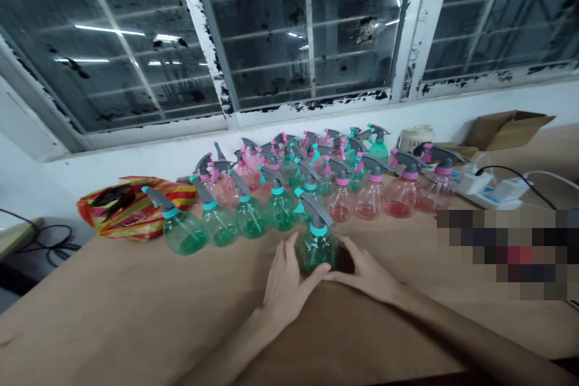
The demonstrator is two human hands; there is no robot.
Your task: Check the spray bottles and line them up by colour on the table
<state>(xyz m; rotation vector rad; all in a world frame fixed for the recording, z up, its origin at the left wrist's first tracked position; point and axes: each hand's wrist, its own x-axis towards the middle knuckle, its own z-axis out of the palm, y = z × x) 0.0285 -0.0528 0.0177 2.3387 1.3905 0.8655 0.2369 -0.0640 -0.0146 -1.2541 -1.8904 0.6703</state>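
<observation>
Rows of clear plastic spray bottles with pink or turquoise collars [252, 218] are already stood from ten to two o'clock, while one round, green-filled, turquoise-collared bottle [316, 250] is left at their six o'clock, gripped between the left hand [286, 282] and right hand [368, 274].

– Where does this view look from?
– The wearer's head, forward and down over the table [149, 307]
– How near?
– The left hand [286, 280] and right hand [368, 274] sit close, below centre; the windows [262, 30] stand farther off
</observation>
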